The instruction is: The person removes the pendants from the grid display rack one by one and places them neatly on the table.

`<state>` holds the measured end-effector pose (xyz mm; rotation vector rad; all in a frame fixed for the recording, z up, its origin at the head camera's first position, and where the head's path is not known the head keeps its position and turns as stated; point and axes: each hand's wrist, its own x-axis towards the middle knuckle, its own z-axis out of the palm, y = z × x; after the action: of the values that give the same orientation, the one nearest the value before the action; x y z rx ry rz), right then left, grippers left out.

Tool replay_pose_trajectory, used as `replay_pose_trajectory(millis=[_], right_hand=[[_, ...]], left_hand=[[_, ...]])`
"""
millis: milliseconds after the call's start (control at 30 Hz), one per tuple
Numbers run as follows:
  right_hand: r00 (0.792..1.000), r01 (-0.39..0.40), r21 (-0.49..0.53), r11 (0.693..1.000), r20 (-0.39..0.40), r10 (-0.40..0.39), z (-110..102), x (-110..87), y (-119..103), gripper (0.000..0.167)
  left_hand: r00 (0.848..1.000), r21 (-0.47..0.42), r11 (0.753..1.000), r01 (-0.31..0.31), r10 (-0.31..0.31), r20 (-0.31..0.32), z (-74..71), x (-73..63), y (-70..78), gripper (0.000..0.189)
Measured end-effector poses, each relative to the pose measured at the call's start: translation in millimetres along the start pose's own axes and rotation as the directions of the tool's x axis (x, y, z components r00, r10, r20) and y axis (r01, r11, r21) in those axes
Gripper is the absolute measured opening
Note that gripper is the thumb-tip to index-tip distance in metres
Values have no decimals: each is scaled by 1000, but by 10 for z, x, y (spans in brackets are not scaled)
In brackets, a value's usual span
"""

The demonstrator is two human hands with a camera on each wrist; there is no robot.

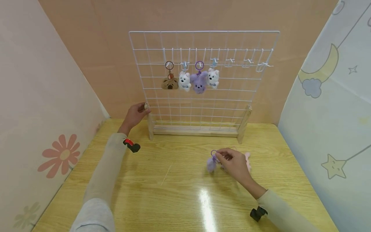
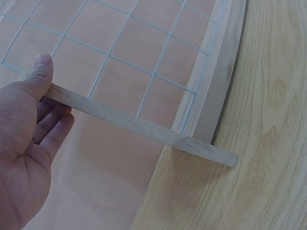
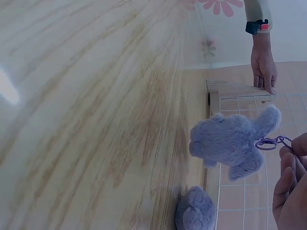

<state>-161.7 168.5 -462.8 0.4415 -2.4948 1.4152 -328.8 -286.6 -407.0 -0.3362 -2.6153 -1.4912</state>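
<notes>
In the head view my left hand (image 1: 134, 117) holds the top of the rack's left wooden upright (image 1: 150, 127); the left wrist view shows the thumb on one side of this wooden bar (image 2: 120, 120). My right hand (image 1: 235, 163) pinches the purple ring of a fluffy purple plush keychain (image 1: 211, 165). In the right wrist view the plush (image 3: 225, 140) dangles from its ring, ears towards the fingers. A second purple plush (image 3: 195, 211) lies on the table near it. Beyond the right hand a pink plush (image 1: 247, 160) shows, partly hidden.
A white wire grid rack (image 1: 203, 31) stands at the back of the table. From its hooks hang a brown plush keychain (image 1: 169, 83), two white ones (image 1: 184, 81) and a purple one (image 1: 199, 83). Bare hooks (image 1: 247, 62) are at the right. Patterned panels (image 1: 333, 106) flank the table.
</notes>
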Motion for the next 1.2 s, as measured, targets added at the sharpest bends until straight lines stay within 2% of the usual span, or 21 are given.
replay_pose_trajectory(millis=[500, 733, 867, 1200], right_hand=[[999, -42, -95, 995, 18, 44, 100, 199, 114, 19], [1000, 6, -114, 993, 23, -3, 112, 288, 249, 17], [999, 0, -133, 991, 39, 5, 109, 327, 279, 18], [994, -13, -164, 986, 104, 30, 145, 448, 356, 18]], left_hand=[[1000, -17, 1000, 8, -8, 4, -9, 18, 0, 57], [1000, -22, 1000, 11, -10, 7, -12, -3, 41, 56], [1000, -22, 1000, -4, 5, 6, -12, 6, -1, 54], [1000, -5, 1000, 9, -9, 8, -14, 3, 6, 64]])
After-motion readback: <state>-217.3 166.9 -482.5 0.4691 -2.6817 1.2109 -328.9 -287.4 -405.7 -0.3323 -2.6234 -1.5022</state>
